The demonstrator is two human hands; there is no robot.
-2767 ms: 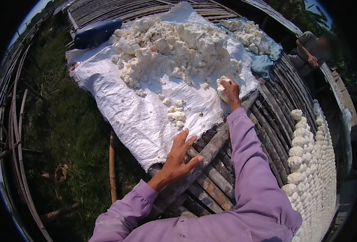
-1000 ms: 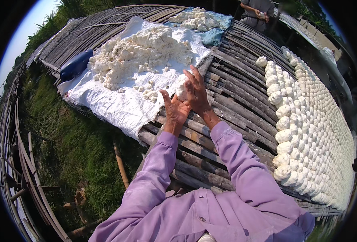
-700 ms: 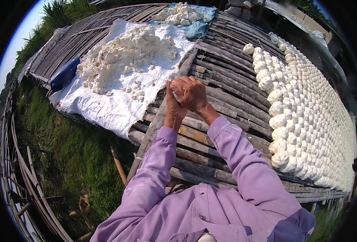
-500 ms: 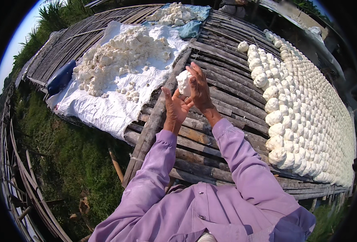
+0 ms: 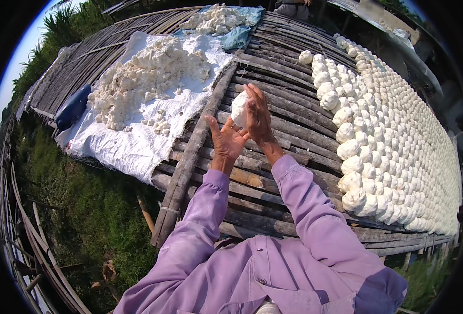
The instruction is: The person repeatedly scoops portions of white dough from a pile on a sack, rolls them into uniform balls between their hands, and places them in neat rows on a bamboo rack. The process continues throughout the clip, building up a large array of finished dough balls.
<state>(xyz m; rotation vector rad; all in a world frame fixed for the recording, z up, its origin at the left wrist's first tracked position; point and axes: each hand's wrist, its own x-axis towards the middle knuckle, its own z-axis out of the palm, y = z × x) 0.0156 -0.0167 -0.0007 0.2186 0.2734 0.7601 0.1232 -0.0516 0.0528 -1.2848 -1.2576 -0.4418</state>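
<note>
Between my two hands is a rounded white lump of dough-like paste (image 5: pixel 239 109), its surface uneven. My right hand (image 5: pixel 257 115) curves over its right side, fingers together and pointing away from me. From below and the left, my left hand (image 5: pixel 227 137) cups it with its fingers, the thumb standing apart; the fingertips are partly hidden behind the lump and the right hand. Left of my hands, a large crumbly heap of white paste (image 5: pixel 147 78) lies on a white woven sheet (image 5: pixel 121 149). Rows of similar white balls (image 5: pixel 378 152) sit packed together on my right.
A slatted bamboo platform (image 5: pixel 294 131) runs under everything, with a thick pole (image 5: pixel 189 162) along the sheet's edge. Another white heap (image 5: pixel 215 20) rests on blue sheeting at the far end. A dark blue object (image 5: pixel 73 107) lies by the sheet. Grass drops away at left.
The view has shifted slightly, so the platform and heaps sit a little further left. In my hands the lump has turned a little and looks smoother; both hands stay around it.
</note>
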